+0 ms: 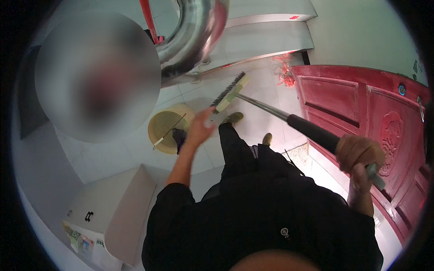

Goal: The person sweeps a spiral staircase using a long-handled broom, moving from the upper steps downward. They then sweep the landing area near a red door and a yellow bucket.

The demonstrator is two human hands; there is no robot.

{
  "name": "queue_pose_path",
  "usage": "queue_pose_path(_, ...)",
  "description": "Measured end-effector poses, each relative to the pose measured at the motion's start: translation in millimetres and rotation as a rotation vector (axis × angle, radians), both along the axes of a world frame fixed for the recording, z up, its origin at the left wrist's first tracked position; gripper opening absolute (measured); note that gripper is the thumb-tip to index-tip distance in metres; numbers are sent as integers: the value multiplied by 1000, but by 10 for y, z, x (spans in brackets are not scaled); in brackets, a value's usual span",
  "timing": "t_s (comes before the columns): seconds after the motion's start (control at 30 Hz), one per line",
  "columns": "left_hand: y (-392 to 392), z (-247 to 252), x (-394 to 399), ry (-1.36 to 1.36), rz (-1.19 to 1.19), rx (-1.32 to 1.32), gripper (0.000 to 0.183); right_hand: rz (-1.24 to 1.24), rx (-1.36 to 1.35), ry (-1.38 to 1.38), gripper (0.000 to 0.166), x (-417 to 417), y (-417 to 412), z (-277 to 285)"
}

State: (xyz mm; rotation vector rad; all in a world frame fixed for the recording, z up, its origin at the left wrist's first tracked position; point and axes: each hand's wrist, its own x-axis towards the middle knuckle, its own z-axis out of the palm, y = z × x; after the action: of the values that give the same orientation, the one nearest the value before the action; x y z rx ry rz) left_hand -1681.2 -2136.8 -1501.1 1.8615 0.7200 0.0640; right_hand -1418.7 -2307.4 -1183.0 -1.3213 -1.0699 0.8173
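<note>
A long-handled brush (232, 93) with a pale yellow-green head and dark bristles is raised at an angle over the tiled floor. My right hand (359, 157) is closed around its pole, at the upper end of the black grip (313, 132). My left hand (201, 128) is at the near end of the bristles, its fingers blurred; whether they pinch anything is unclear. Just left of that hand stands a yellowish plastic bucket (159, 117). A thin rod with a white handle (158, 141) lies across it, and a dark cloth (179, 136) hangs at its rim.
A red carved door (327, 93) stands along the right. Steps (268, 37) rise at the far side, beside a thick, shiny metal railing (200, 37). Red tinsel-like material (287, 76) lies near the door. A white cabinet (108, 203) is at lower left. A blurred patch hides the upper left.
</note>
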Motion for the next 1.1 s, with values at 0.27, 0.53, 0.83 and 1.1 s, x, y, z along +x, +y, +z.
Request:
queue_pose_path(0.27,-1074,822,1080,-268,-79,-54,37,518,-36,125,20,44,-92,-268)
queue_pose_path(0.53,-1875,-95,556,-213,240,121,36,927,-52,202,14,88,-576,-1307)
queue_pose_path(0.83,-2543,-218,1754,-345,39,-38,33,735,-137,-2,19,838,-1465,-1172)
queue_pose_path(1.1,-2790,559,2908,-467,-259,-52,28,495,-228,-226,21,1331,-1878,-75)
